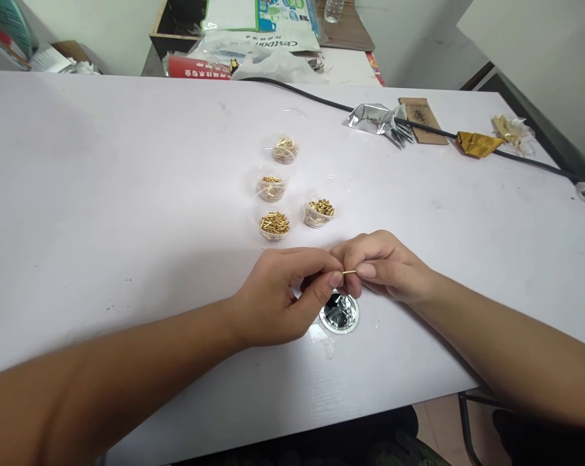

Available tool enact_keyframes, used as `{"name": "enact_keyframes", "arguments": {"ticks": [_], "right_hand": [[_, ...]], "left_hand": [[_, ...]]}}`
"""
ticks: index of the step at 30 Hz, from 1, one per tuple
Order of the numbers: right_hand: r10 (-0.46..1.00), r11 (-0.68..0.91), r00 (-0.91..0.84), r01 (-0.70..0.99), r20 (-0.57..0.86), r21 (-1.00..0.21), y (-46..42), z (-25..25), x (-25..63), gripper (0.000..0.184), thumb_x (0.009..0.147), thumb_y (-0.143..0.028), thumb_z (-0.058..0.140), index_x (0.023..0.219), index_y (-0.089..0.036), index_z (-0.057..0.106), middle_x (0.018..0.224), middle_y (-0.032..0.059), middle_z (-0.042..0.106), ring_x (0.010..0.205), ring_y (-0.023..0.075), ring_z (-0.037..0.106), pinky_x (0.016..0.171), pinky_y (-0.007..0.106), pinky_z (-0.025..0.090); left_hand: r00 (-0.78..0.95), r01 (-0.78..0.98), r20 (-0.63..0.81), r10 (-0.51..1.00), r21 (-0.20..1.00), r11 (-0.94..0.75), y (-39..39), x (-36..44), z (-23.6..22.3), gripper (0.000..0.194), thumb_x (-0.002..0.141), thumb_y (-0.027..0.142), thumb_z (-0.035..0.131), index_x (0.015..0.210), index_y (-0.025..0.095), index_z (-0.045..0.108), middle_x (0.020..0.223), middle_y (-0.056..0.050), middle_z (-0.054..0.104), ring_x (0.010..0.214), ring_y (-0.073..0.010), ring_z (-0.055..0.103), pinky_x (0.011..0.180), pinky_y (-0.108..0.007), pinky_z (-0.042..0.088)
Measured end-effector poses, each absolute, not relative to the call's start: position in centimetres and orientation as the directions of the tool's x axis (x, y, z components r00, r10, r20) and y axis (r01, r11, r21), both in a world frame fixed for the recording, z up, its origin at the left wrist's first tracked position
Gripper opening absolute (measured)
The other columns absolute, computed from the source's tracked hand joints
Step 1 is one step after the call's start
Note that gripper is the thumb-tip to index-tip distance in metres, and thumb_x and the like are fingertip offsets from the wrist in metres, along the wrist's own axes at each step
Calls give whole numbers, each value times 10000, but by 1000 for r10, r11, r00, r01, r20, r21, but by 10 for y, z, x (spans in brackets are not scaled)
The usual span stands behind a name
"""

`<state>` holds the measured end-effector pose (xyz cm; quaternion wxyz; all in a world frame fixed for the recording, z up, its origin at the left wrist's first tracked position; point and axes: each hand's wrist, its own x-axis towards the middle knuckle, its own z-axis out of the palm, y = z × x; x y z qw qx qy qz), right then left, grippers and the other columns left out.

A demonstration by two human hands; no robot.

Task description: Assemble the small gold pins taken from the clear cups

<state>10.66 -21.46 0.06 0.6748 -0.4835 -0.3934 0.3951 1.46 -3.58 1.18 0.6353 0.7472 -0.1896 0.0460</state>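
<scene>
My left hand (283,294) and my right hand (382,265) meet over the white table (103,194), fingertips pinched together. Between them a thin gold pin (349,272) shows, gripped at both ends by thumbs and forefingers. Just under the hands lies a small round foil-lined dish (340,314) with dark contents, partly covered by my left thumb. Beyond the hands stand several small clear cups of gold pins: one (274,224) nearest left, one (319,211) to its right, one (272,188) behind, and one (285,149) farthest.
A black cable (467,139) runs across the far right of the table past silver foil (373,118), a brown card (421,120) and gold foil (477,143). Plastic bags and packets (253,45) pile behind the far edge. A chair frame (464,417) shows below right.
</scene>
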Motion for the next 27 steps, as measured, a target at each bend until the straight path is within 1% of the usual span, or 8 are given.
{"name": "enact_keyframes", "arguments": {"ticks": [4,9,16,20,27], "right_hand": [[927,206,354,-200,125,-958,-214,1,107,290,960,-266,592,729,-99,648,698,42,610,670,126,573,634,268,454],[928,194,359,-241,99,-951,-214,-2,107,291,942,-275,610,718,-94,651,693,45,615,661,129,575,626,265,456],[937,162,342,-244,72,-956,-215,-3,109,282,941,-266,611,721,-96,659,685,45,622,660,132,584,628,268,460],[939,155,337,-235,70,-959,-215,-1,109,283,942,-260,609,718,-95,659,688,43,623,670,130,595,635,262,465],[949,120,313,-219,46,-968,-215,1,111,313,942,-281,613,696,-93,652,678,42,617,670,123,600,622,242,469]], "left_hand": [[919,-365,329,-219,919,-151,-37,14,12,179,922,120,518,839,139,675,754,-24,722,607,-69,619,535,-156,481],[894,-434,396,-210,883,-179,-36,14,8,160,915,101,521,848,129,664,752,-22,718,634,-64,628,551,-138,486],[899,-419,380,-216,891,-173,-38,13,6,181,918,88,510,843,134,668,766,-23,718,702,-71,659,606,-135,518],[894,-432,397,-208,887,-163,-38,13,7,175,913,71,515,847,123,668,775,-27,722,720,-63,669,634,-118,525],[874,-476,442,-202,864,-167,-38,14,6,162,903,40,521,848,119,651,804,-27,737,716,-51,668,616,-98,515]]}}
